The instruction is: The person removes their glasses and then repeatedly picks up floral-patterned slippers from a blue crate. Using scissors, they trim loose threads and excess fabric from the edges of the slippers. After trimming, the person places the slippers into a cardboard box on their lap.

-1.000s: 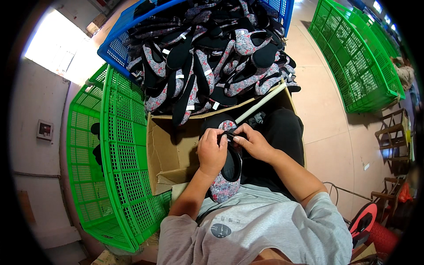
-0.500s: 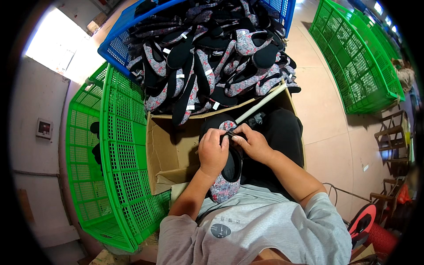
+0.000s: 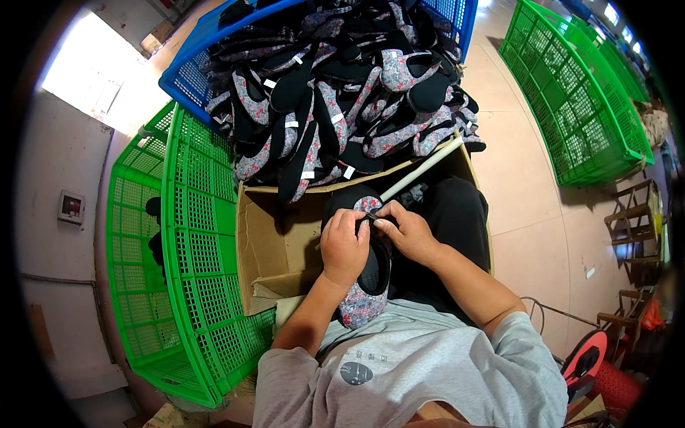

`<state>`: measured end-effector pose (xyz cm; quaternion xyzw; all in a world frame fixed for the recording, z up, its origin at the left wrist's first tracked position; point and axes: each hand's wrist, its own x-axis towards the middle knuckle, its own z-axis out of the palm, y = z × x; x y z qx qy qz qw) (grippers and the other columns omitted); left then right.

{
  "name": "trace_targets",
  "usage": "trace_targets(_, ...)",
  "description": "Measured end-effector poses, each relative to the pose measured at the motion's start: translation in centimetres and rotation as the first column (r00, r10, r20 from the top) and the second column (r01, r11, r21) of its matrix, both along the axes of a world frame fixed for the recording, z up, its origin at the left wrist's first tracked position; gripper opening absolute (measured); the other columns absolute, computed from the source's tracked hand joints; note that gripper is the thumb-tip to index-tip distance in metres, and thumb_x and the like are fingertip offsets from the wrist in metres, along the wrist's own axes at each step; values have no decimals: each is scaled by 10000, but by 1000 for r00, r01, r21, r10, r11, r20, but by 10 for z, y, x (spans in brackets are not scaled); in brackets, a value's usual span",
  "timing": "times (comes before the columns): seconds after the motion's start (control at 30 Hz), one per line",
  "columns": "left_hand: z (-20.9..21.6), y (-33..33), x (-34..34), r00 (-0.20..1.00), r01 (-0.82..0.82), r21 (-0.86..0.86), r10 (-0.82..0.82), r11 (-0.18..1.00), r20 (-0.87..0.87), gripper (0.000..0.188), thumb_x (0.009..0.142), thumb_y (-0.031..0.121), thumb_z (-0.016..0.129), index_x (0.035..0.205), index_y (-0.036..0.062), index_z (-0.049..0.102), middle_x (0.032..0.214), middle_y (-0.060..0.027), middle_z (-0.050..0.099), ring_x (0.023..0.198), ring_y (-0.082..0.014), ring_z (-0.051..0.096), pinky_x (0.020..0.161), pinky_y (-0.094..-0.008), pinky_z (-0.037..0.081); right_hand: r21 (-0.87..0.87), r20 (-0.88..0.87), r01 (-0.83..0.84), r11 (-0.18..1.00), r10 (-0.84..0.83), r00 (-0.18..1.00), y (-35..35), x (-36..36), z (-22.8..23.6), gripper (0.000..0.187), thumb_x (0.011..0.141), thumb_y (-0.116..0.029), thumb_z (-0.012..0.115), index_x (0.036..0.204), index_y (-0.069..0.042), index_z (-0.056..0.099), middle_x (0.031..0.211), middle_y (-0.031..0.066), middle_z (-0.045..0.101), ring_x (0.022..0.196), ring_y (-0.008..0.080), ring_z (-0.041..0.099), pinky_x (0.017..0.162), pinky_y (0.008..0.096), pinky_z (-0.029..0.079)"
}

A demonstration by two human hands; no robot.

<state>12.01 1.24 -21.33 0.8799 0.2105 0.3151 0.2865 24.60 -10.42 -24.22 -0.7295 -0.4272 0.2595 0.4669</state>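
A grey shoe with a red floral pattern (image 3: 362, 308) rests on my lap, its rounded near end toward me and its dark opening facing up. My left hand (image 3: 344, 246) is closed at the far part of that opening, thumb and fingers pinching a small dark strip. Close against it, my right hand (image 3: 407, 232) pinches the same dark strip from the other side. Just beyond my fingertips shows the shoe's patterned far end (image 3: 368, 204). Whether the strip is a strap or the shoe's edging is hidden by my fingers.
Beyond my knees, a blue crate (image 3: 187, 80) overflows with similar shoes (image 3: 298, 143). A cardboard box (image 3: 260, 235) sits before it, with a pale rod (image 3: 422, 167) slanting across. Green crates stand left (image 3: 203, 235) and far right (image 3: 571, 100). Wooden racks (image 3: 633, 221) are at right.
My hands keep their pinch at the same spot; the right fingers have shifted very slightly. The shoe stays in place.
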Motion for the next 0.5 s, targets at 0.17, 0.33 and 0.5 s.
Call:
trace_targets(0.17, 0, 0, 0, 1000, 7, -20, -8, 1000, -6, 138, 794, 8, 664, 918, -2, 604, 881, -144, 612, 760, -300, 619, 678, -364, 505, 72, -236, 103, 992, -83, 968, 4, 1, -7, 228, 957, -256, 612, 1029, -47, 556, 786, 82, 672, 719, 236, 659, 670, 364, 506)
trace_targets(0.33, 1, 3, -1, 999, -20, -255, 26, 967, 21, 169, 792, 22, 659, 951, 16, 604, 896, -129, 613, 792, -305, 617, 717, -379, 506, 191, -240, 313, 930, -265, 934, 7, 9, -9, 352, 881, -184, 721, 1143, -10, 564, 968, 62, 623, 825, 101, 590, 742, 271, 496)
trace_targets(0.5, 0, 9, 0, 999, 30, -371, -16, 928, 41, 281, 811, 8, 630, 1092, 23, 638, 887, -106, 594, 728, -226, 592, 665, -314, 491, 189, -284, 177, 966, -119, 952, 6, 5, -18, 528, 790, -99, 781, 1263, -72, 547, 1174, 71, 606, 965, 201, 570, 880, 318, 471)
